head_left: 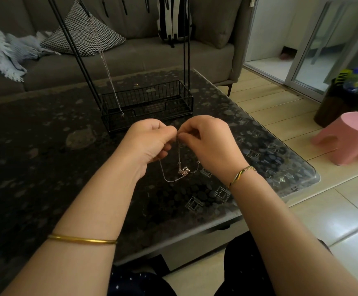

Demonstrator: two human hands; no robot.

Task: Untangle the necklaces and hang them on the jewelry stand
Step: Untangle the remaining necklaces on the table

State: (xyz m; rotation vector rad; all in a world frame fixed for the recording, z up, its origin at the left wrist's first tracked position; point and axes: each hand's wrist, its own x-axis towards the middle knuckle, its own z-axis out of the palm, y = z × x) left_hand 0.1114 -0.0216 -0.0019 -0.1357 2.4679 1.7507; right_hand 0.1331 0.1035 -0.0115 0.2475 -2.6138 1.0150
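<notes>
Hanging from the jewelry stand (75,50), one chain necklace (107,67) is dangling with its tip inside the stand's wire basket (152,97). Nearer, the left grip (150,139) is pinching the tangled necklaces (183,169), which are drooping over the desk (46,146). The right grip (208,142) is pinching them too. I cannot tell how many chains are in the tangle.

Single head-worn, wide-angle camera; it looked forward and down from above the person's lap, along both forearms. The left hand (150,142) and right hand (210,144) sat close to the lens at mid-frame, over the bench (46,157), with the jewelry stand (147,103) just behind them. Farther off, the sofa (141,58) ran across the top of the frame, and a pink stool (348,137) stood at the right edge.
</notes>
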